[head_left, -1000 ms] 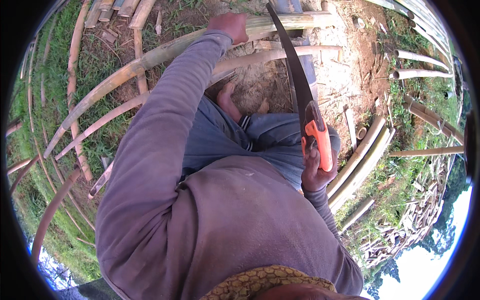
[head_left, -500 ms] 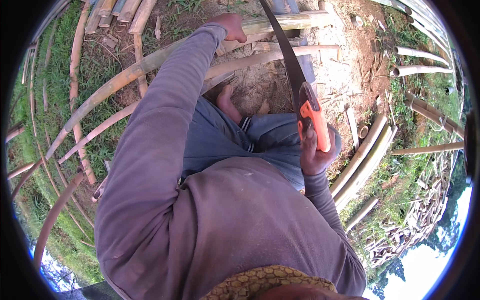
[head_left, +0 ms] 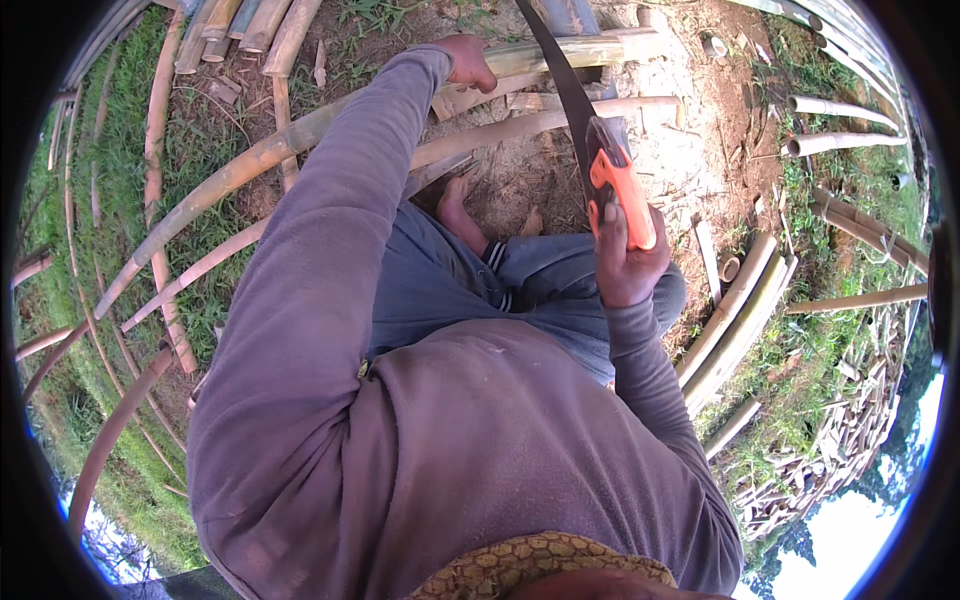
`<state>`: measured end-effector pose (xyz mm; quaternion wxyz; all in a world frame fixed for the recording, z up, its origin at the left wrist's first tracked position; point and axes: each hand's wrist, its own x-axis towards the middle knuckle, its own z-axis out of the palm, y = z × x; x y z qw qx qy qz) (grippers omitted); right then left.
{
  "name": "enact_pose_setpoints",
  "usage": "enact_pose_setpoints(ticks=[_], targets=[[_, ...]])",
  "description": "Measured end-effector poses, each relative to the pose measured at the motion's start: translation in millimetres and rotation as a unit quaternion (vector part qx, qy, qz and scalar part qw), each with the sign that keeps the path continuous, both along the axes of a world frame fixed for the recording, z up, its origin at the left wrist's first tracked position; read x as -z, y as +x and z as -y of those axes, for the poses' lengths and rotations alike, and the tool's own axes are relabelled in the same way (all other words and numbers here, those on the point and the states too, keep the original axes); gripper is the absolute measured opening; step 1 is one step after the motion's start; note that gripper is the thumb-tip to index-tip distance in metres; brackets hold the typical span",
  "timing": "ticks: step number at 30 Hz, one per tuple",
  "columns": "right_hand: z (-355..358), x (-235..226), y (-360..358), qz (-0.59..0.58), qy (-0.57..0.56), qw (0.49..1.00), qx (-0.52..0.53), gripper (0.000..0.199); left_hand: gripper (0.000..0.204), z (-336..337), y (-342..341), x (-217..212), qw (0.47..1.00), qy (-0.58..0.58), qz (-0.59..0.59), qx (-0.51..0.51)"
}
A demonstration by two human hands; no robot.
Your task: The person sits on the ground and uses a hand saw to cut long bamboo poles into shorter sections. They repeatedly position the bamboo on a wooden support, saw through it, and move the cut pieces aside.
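Note:
In my right hand [head_left: 632, 265] is the orange handle of a hand saw [head_left: 622, 195], with the fingers wrapped round it. The dark blade runs away from me and lies across a long bamboo pole [head_left: 250, 155], toward the pole's right end. My left hand [head_left: 466, 62] is closed over the same pole, to the left of the blade, pressing it from above. How deep the blade sits in the bamboo cannot be made out. A thinner bamboo length [head_left: 540, 122] lies nearer to me, below the pole.
My bare foot [head_left: 458, 207] rests on the sawdust-covered ground just below the bamboo. Cut bamboo pieces [head_left: 735, 310] lie to the right, and more bamboo lengths [head_left: 265, 25] at the far left. A heap of bamboo scraps [head_left: 835, 440] lies at the lower right.
The saw and my right hand have moved forward, away from me, the blade sliding across the pole. My left hand stays in place on the bamboo.

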<state>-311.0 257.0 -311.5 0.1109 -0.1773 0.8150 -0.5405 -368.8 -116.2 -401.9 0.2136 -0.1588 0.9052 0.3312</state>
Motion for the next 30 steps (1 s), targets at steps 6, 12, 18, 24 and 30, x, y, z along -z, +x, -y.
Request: enact_pose_setpoints(ticks=[6, 12, 18, 24, 30], targets=[[-39.0, -11.5, 38.4, 0.002, -0.056, 0.998, 0.022, 0.028, 0.059, 4.4, -5.8, 14.4, 0.999, 0.042, 0.025, -0.008], [93.7, 31.6, -68.0, -0.079, -0.051, 0.995, 0.021, 0.028, 0.065, -6.3, -0.4, 13.7, 0.995, -0.074, -0.072, -0.006], [90.2, 36.7, -66.9, -0.092, -0.06, 0.994, 0.02, 0.029, 0.059, -43.8, 21.9, 5.6, 0.962, -0.244, -0.112, -0.045], [-24.5, -18.9, 27.3, -0.047, -0.004, 0.999, 0.009, 0.027, 0.052, -29.9, 22.6, -2.0, 0.975, -0.209, -0.065, -0.047], [-16.2, -9.0, 32.7, -0.023, -0.084, 0.996, 0.03, 0.017, 0.057, -22.8, 9.7, -8.8, 0.982, -0.184, -0.029, -0.007]])
